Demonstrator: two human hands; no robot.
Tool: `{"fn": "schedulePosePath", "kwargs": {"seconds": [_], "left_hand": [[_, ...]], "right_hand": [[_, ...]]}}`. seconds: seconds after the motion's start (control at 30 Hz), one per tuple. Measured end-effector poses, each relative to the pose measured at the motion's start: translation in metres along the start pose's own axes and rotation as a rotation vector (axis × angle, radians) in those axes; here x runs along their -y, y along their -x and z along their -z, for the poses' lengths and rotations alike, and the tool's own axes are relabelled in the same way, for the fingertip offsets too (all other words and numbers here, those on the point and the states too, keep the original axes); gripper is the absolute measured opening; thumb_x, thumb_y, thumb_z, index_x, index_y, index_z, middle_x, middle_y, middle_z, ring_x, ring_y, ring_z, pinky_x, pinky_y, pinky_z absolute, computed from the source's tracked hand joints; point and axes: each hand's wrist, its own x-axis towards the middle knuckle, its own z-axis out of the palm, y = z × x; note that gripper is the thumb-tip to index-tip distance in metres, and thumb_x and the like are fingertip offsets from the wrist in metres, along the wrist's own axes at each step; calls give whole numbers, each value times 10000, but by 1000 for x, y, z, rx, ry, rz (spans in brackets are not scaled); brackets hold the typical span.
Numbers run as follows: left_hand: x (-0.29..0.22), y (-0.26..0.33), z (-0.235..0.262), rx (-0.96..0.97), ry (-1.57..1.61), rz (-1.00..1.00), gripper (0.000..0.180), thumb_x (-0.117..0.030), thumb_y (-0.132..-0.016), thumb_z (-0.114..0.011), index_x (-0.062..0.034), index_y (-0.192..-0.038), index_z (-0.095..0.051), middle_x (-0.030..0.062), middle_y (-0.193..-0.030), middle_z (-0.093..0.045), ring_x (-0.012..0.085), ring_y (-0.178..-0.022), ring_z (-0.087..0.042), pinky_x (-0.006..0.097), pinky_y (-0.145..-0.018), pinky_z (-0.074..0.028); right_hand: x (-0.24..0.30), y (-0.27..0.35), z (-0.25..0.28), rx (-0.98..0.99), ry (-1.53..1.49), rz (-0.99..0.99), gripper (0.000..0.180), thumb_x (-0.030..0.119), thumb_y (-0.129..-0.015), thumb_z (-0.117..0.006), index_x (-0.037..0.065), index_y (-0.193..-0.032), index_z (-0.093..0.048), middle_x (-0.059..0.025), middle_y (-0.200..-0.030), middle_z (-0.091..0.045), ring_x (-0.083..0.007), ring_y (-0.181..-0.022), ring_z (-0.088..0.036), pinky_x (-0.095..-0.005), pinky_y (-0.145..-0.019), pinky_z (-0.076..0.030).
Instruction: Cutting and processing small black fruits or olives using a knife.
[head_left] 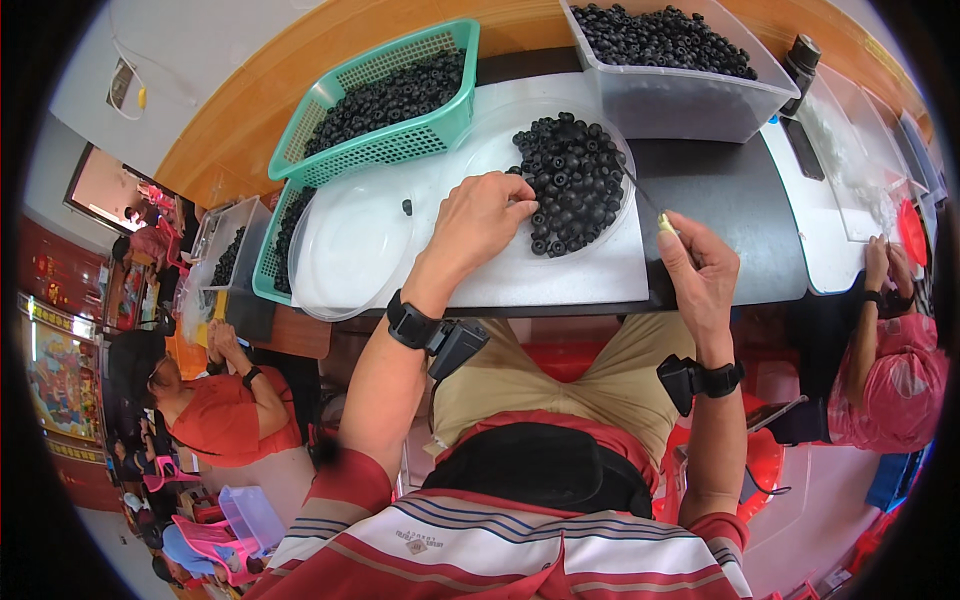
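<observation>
A heap of small black ring-shaped beads (572,178) lies in a clear round dish (490,140) on the white board (560,280). My left hand (480,225) rests at the heap's left edge, fingertips touching the beads. My right hand (695,270) is to the right of the dish, pinching a thin needle-like tool (645,200) that points up-left toward the beads. A second clear round dish (345,250) to the left holds a single black bead (407,207).
A green basket (385,100) and a clear bin (680,60) of black beads stand behind the dishes. Another green basket (270,250) sits lower left. One person in red sits to my left (225,400); another in pink sits at right (890,370).
</observation>
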Motion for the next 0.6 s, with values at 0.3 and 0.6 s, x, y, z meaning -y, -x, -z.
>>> {"fn": "schedulePosePath", "kwargs": {"seconds": [0.3, 0.6], "left_hand": [[1, 0, -1, 48, 92, -2, 218, -147, -817, -732, -11, -986, -733, 129, -928, -728, 248, -867, -672, 358, -799, -519], [0, 8, -1, 95, 93, -90, 216, -100, -826, -699, 6, -1014, -712, 134, -912, -720, 248, -853, -665, 353, -785, -520]], "right_hand": [[-6, 2, -3, -12, -10, 20, 321, 188, -905, -754, -9, -1152, -700, -39, -906, -712, -86, -801, -609, -233, -725, -484], [-7, 3, -5, -22, 27, 74, 310, 176, -905, -752, -16, -1142, -699, -56, -883, -715, -89, -787, -620, -237, -714, -491]]}}
